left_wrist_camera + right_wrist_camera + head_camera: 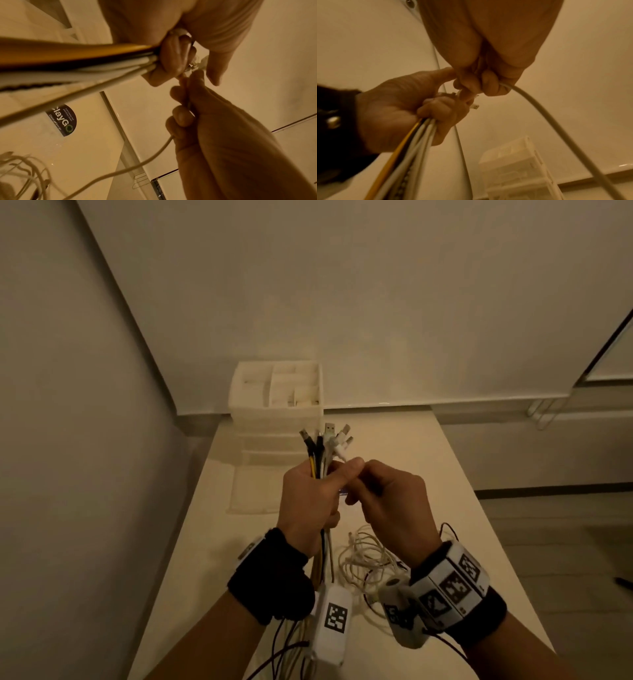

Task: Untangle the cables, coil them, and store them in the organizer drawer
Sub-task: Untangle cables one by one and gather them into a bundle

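My left hand (310, 494) is raised over the table and grips a bundle of cables (318, 451), white, black and yellow, with their USB plugs fanned out above the fist. The bundle (412, 136) trails down past my wrist. Touching it from the right, my right hand (383, 498) has its fingers curled round one white cable (556, 121) that hangs from the fist. A loose tangle of white cable (366, 563) lies on the table beneath my right wrist. The white organizer (277, 412), with its open top compartments and stacked drawers, stands at the table's far left.
The cream table (428, 474) runs forward to a pale wall. A translucent drawer (253, 491) lies pulled out in front of the organizer. Dark thin wires (281, 655) dangle off the near edge. A round dark sticker (64, 120) sits on the tabletop.
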Tool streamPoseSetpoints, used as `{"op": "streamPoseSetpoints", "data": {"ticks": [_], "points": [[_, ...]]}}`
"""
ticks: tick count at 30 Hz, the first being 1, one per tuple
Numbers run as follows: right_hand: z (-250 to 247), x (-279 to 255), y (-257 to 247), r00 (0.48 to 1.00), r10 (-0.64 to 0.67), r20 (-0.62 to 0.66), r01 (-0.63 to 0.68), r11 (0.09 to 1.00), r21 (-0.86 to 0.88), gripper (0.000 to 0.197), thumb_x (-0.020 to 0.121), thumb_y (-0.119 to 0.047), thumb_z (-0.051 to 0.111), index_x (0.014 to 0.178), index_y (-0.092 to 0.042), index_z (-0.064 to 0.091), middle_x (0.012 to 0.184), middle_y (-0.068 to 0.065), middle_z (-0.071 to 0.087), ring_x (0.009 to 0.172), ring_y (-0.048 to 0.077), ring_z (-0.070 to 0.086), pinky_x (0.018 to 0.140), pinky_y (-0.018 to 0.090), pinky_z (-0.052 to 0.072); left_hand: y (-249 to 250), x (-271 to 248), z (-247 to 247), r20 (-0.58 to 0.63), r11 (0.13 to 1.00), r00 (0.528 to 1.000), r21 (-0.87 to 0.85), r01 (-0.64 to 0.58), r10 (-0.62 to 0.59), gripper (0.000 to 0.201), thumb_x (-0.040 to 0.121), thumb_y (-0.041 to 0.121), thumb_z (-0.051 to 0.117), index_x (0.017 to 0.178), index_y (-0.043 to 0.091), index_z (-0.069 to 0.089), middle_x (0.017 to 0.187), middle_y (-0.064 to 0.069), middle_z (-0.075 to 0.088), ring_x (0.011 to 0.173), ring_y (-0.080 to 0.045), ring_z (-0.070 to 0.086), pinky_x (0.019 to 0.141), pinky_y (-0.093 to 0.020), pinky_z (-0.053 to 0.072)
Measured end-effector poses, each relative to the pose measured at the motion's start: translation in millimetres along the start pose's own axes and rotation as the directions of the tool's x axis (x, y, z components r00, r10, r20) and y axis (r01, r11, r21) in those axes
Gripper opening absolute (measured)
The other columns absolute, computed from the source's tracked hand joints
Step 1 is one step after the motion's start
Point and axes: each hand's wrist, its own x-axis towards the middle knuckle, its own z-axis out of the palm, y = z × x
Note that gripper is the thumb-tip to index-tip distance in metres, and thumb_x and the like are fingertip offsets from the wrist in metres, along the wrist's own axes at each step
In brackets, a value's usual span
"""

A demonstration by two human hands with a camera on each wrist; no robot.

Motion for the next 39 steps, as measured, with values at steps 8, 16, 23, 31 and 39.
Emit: {"op": "streamPoseSetpoints", "data": {"ticks": [8, 16, 23, 31, 39], "points": [[-6, -11, 0, 0.978, 0.114, 0.172, -0.11, 0.993, -0.035, 0.026, 0.093, -0.034, 0.059, 0.073, -0.018, 0.062, 0.057, -0.003, 0.067, 0.045, 0.006, 0.058, 0.054, 0.022, 0.048, 3, 2, -1, -0.093, 0.992, 0.991, 0.088, -0.086, 0.094, 0.044, 0.101, 0.043, 0.041, 0.073, 0.01, 0.05, 0.044, 0.006, 0.036, 0.032, -0.009, 0.029, 0.038, -0.019, 0.025], [9, -43, 57, 0.933, 0.102, 0.344, -0.209, 0.934, 0.291, 0.027, 0.101, -0.018, 0.045, 0.084, -0.017, 0.067, 0.055, -0.001, 0.049, 0.052, 0.01, 0.044, 0.054, 0.021, 0.038, 40, 7, -26, -0.151, 0.946, 0.958, -0.18, -0.269, 0.244, 0.043, 0.1, 0.048, 0.033, 0.074, 0.016, 0.046, 0.054, 0.001, 0.045, 0.052, -0.02, 0.059, 0.057, -0.038, 0.055], [19, -76, 130, 0.875, 0.352, 0.332, -0.41, 0.904, 0.122, 0.047, 0.089, -0.056, 0.048, 0.053, -0.026, 0.048, 0.051, -0.008, 0.044, 0.05, 0.004, 0.039, 0.058, 0.026, 0.034, 80, 2, -47, -0.127, 0.903, 0.916, -0.164, -0.397, 0.38, 0.04, 0.089, 0.053, 0.049, 0.065, 0.021, 0.039, 0.051, 0.007, 0.026, 0.035, -0.008, 0.019, 0.037, -0.015, 0.019], [-12, -26, 75, 0.952, 0.271, 0.145, -0.293, 0.942, 0.166, 0.044, 0.093, -0.024, 0.06, 0.06, 0.001, 0.045, 0.049, -0.005, 0.038, 0.049, 0.011, 0.035, 0.051, 0.024, 0.032, 11, 1, -11, 0.256, 0.8, 0.943, 0.508, -0.318, 0.212, 0.006, 0.085, 0.02, 0.073, 0.091, 0.02, 0.072, 0.071, 0.021, 0.068, 0.065, 0.005, 0.063, 0.062, -0.014, 0.05], [-20, 2, 40, 0.941, 0.313, 0.13, -0.335, 0.801, 0.496, 0.042, 0.1, -0.016, 0.044, 0.06, -0.006, 0.048, 0.051, -0.003, 0.037, 0.05, 0.012, 0.027, 0.052, 0.032, 0.023, -37, 12, 3, 0.172, 0.77, 0.96, 0.574, -0.278, 0.218, 0.023, 0.088, 0.013, 0.066, 0.11, 0.018, 0.071, 0.096, 0.01, 0.071, 0.088, -0.004, 0.065, 0.079, -0.028, 0.053]]}}
